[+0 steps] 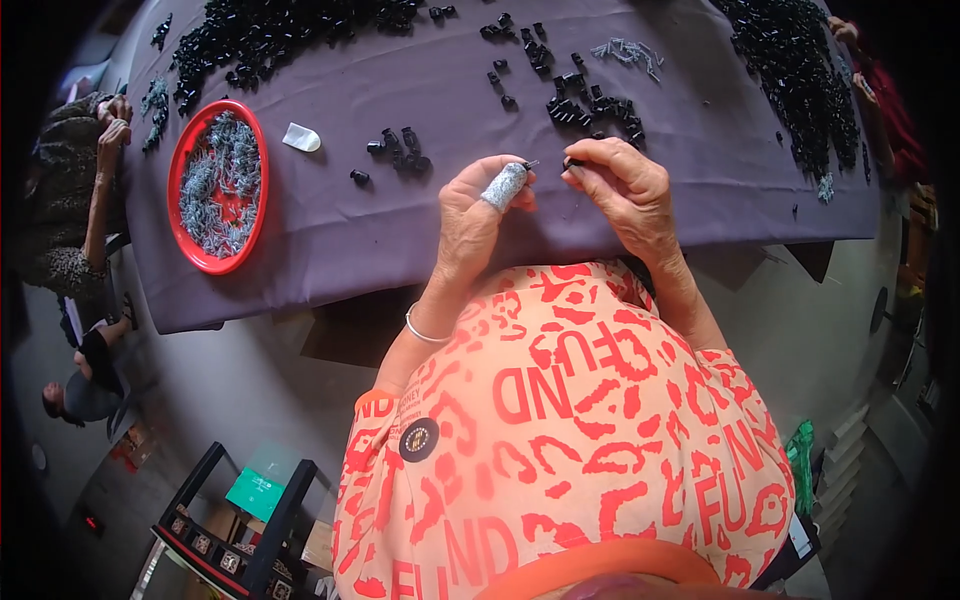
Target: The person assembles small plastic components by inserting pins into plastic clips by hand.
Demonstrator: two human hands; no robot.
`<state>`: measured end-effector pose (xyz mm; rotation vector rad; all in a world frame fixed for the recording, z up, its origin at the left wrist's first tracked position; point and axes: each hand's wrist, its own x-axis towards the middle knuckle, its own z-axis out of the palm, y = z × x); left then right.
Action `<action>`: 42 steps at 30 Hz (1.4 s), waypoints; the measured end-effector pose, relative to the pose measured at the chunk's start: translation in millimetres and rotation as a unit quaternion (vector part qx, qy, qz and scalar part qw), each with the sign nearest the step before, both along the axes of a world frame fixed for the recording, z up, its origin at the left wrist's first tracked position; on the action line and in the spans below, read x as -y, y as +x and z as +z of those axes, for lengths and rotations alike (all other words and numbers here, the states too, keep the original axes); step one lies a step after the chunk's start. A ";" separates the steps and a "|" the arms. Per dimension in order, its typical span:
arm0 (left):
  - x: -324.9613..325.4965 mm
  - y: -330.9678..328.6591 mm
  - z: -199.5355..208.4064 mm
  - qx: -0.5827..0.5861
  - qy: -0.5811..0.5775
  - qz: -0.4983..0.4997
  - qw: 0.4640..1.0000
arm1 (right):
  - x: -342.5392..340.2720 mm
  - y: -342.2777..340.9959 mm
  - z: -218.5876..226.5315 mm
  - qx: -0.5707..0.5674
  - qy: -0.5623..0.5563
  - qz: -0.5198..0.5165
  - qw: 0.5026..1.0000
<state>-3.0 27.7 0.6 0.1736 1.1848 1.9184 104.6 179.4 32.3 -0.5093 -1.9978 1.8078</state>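
Observation:
Near the table's front edge my left hand [478, 205] is closed in a pinch, with a grey speckled cover [504, 187] on its thumb. Between its fingertips is a small dark piece with a thin metal pin [532, 164] sticking out to the right. Just across a narrow gap, my right hand [630, 190] pinches a small black plastic piece [572, 164]. The two pieces are apart, and their details are too small to make out. Left of my left hand lie several loose black plastic parts [402, 155]; beyond my right hand is another group of black parts [590, 105].
A red oval tray [262, 190] of thin grey metal pieces stands on the purple-grey tablecloth [330, 225]. Beside it lies a white rounded piece [301, 137]. Heaps of black parts [275, 35] cover the back, with a pile of pins [630, 53]. Other people's hands [115, 125] work at both sides.

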 end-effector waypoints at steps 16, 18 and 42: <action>1.2 3.5 2.6 -0.070 -0.040 -0.005 0.997 | -0.8 -3.7 7.6 -0.004 -0.038 0.004 0.999; 0.7 4.0 3.9 -0.068 -0.046 -0.006 0.997 | 1.4 -2.6 8.9 0.008 -0.161 0.003 0.987; -1.1 11.9 5.7 -0.191 -0.078 -0.007 0.979 | 12.6 -4.5 -4.4 0.065 0.052 0.013 0.996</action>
